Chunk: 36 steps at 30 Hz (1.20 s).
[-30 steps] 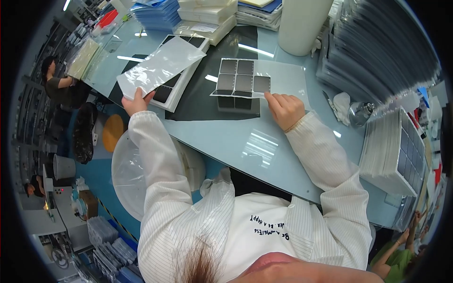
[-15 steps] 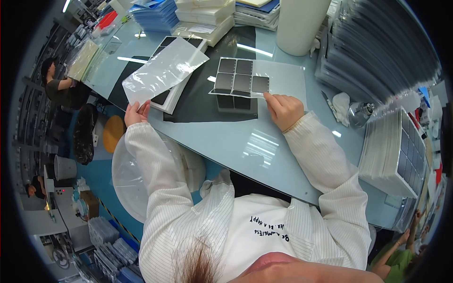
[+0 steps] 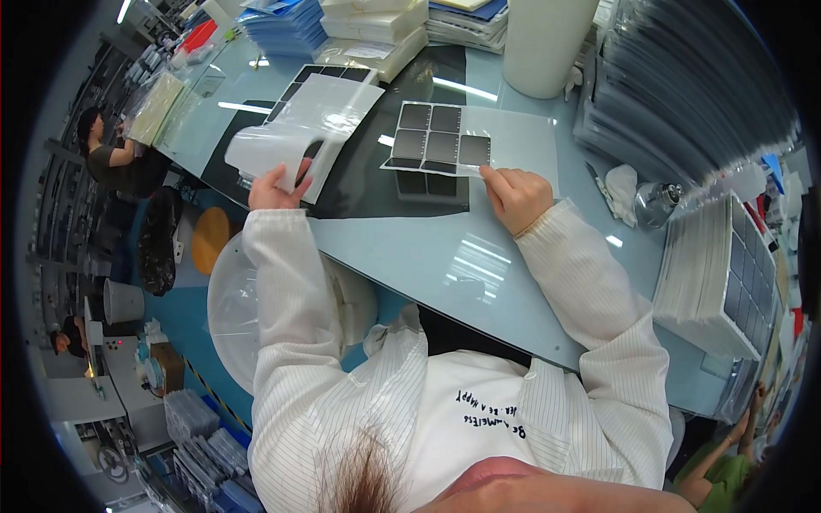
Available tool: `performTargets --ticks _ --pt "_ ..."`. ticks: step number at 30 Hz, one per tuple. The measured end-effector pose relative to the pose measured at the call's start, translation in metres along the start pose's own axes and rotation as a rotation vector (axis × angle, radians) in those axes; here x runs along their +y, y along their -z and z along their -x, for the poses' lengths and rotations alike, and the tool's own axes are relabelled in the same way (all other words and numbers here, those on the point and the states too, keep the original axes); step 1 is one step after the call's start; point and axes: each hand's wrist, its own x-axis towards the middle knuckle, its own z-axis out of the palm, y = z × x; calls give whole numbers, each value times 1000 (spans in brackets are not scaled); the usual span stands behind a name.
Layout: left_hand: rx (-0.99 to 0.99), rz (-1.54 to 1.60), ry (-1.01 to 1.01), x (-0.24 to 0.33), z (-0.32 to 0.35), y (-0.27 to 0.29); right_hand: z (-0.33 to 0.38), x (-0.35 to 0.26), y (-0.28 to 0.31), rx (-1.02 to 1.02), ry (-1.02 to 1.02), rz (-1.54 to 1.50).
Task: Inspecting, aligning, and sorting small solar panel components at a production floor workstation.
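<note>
On the left side of the table, my left hand pinches the near edge of a translucent film sheet. The film curls up at its left end and lies over a stack of white-edged sheets printed with black squares. My fingers partly hide the near end of that stack. To the right, my right hand is closed, thumb and finger gripping the near edge of a sheet of black square labels. Its near edge is bent up, and a translucent sheet extends beside it.
A dark mat lies under the sheets. Blue packs and clear-wrapped stacks stand behind, next to a white cylinder. At right are a tall film pile, a metal-topped bottle and a label stack.
My left hand has moved right and slightly farther over the stack. The film, earlier stretched flat at an angle, now curls at its left end above the stack. My right hand has barely moved.
</note>
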Motion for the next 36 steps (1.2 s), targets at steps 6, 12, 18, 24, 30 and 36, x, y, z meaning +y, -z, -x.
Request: performTargets --ticks 6,12,18,24,30,36 --pt "130 -46 191 33 -34 60 -1 -2 -1 -12 -17 -22" --pt "147 -487 112 32 -57 92 0 0 0 -17 -22 -19" --pt "23 -389 -446 41 -56 74 3 6 0 -10 -33 -1" --pt "184 -137 -280 13 -106 103 -2 -2 0 -1 -25 -50" --pt "224 -238 -171 4 -99 70 4 6 0 11 -38 -46" --pt "232 -278 -156 1 -99 78 1 3 0 11 -40 -41"
